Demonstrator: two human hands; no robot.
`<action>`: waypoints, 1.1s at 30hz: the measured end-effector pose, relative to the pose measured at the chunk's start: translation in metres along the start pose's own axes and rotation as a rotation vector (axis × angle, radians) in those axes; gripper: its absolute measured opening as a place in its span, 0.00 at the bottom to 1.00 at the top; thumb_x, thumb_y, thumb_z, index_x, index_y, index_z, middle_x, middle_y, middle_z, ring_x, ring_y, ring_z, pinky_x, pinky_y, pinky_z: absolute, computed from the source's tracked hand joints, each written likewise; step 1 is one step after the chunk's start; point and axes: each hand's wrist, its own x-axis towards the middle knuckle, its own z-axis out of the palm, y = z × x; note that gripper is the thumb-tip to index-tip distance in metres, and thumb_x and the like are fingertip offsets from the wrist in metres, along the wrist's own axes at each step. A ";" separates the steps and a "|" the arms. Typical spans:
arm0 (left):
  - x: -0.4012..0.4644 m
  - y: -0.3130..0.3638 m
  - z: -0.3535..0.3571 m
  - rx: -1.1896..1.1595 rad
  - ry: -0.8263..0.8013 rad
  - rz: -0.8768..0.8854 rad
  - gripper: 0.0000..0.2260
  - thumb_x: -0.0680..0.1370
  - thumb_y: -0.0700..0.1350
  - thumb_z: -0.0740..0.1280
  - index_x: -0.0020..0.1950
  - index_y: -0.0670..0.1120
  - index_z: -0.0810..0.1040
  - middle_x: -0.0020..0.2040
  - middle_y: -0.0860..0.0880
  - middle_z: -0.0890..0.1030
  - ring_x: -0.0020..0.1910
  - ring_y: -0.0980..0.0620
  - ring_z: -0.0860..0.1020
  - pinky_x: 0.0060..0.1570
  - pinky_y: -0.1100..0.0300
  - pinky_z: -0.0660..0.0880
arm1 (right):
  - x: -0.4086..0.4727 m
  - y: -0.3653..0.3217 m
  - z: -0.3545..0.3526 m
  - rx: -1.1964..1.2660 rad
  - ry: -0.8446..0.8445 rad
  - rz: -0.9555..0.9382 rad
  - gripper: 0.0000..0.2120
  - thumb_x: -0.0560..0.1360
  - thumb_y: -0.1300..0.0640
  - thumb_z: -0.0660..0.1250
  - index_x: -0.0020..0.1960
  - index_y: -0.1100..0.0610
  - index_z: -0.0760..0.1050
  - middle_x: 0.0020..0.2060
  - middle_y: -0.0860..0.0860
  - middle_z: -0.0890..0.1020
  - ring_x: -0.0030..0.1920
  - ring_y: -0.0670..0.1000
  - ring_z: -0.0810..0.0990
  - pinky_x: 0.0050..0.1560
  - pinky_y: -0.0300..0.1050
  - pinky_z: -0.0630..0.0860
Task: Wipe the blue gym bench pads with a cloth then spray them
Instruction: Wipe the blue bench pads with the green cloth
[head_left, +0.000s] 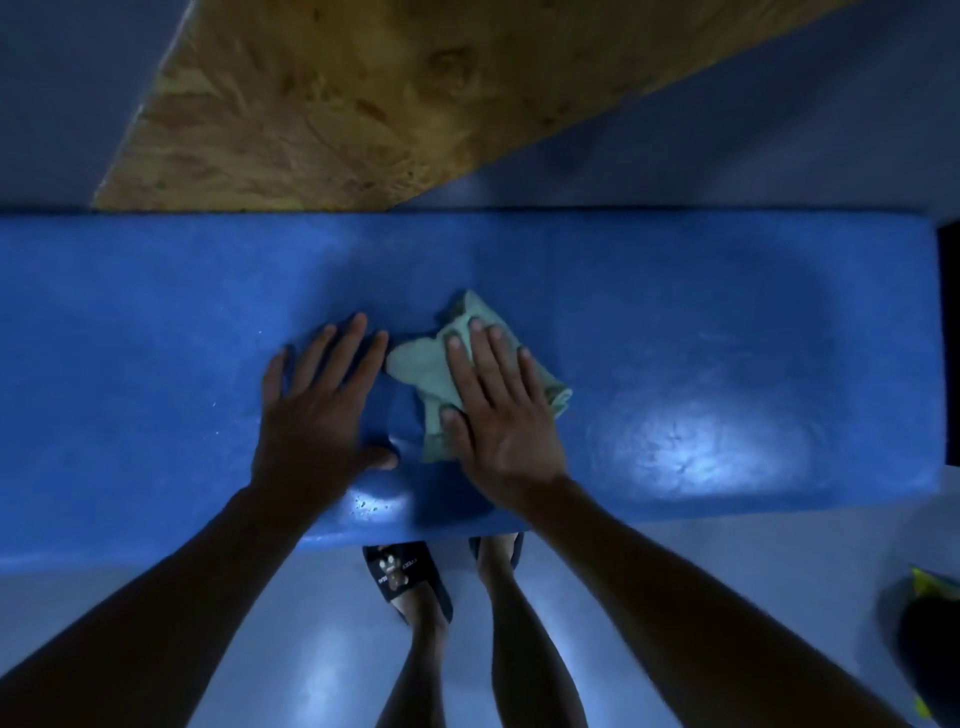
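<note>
A long blue bench pad (701, 322) runs across the whole view, glossy with a few droplets near its front edge. A crumpled pale green cloth (423, 371) lies at its middle. My right hand (498, 415) lies flat on the cloth with straight, spread fingers pressing it onto the pad. My left hand (317, 410) rests flat on the bare pad just left of the cloth, fingers straight and spread, thumb pointing toward the cloth. No spray bottle is in view.
A chipboard panel (322, 98) lies on the grey floor behind the bench. My feet in black slides (400, 571) stand at the pad's front edge. A dark object with yellow-green parts (930, 629) sits at the lower right. A black part (949, 338) adjoins the pad's right end.
</note>
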 end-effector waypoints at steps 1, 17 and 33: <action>0.000 0.001 -0.002 0.014 0.000 -0.001 0.61 0.50 0.64 0.83 0.80 0.48 0.64 0.81 0.47 0.62 0.77 0.42 0.65 0.69 0.36 0.61 | 0.001 0.022 -0.008 -0.039 -0.031 -0.104 0.28 0.84 0.47 0.52 0.82 0.55 0.55 0.82 0.55 0.55 0.82 0.55 0.50 0.80 0.58 0.53; 0.004 0.005 -0.006 -0.028 -0.083 -0.052 0.62 0.49 0.60 0.84 0.80 0.51 0.62 0.81 0.49 0.61 0.79 0.45 0.61 0.73 0.35 0.58 | 0.110 0.023 -0.023 0.047 0.109 0.026 0.28 0.80 0.46 0.58 0.75 0.60 0.69 0.73 0.60 0.72 0.75 0.62 0.69 0.77 0.62 0.60; 0.003 0.009 -0.006 -0.039 -0.090 -0.081 0.63 0.48 0.58 0.85 0.80 0.50 0.63 0.81 0.49 0.61 0.79 0.44 0.61 0.73 0.35 0.58 | 0.101 0.058 -0.026 -0.004 0.225 0.711 0.36 0.78 0.45 0.50 0.78 0.67 0.60 0.77 0.68 0.61 0.79 0.68 0.58 0.77 0.69 0.54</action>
